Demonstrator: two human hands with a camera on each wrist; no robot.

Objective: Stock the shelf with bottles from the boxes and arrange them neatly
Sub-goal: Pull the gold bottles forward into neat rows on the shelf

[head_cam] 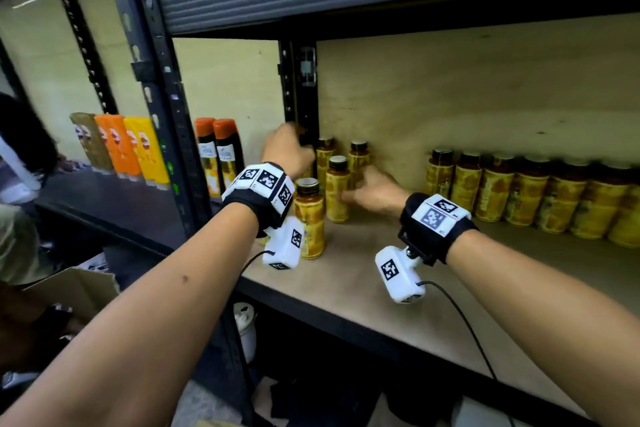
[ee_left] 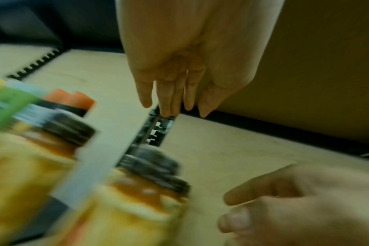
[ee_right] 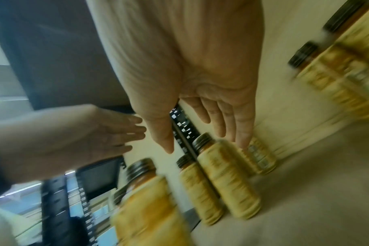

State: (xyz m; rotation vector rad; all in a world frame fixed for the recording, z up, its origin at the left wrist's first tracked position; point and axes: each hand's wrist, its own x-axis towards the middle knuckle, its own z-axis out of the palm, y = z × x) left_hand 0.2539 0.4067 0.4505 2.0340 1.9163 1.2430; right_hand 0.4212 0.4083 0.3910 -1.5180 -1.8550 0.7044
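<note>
I reach both hands into the plywood-floored metal shelf (head_cam: 363,274), my left hand (head_cam: 287,149) open with fingers straight near the black rear upright (head_cam: 300,94), my right hand (head_cam: 375,189) open beside a cluster of yellow-labelled, black-capped amber bottles (head_cam: 337,189). Neither hand holds anything. A row of matching bottles (head_cam: 526,194) lines the back wall to my right, well apart.

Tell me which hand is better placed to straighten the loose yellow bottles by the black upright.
Right, probably. The right hand is open, low, beside the loose bottles, fingers reaching one. The left hand is raised higher, near the black upright.
</note>
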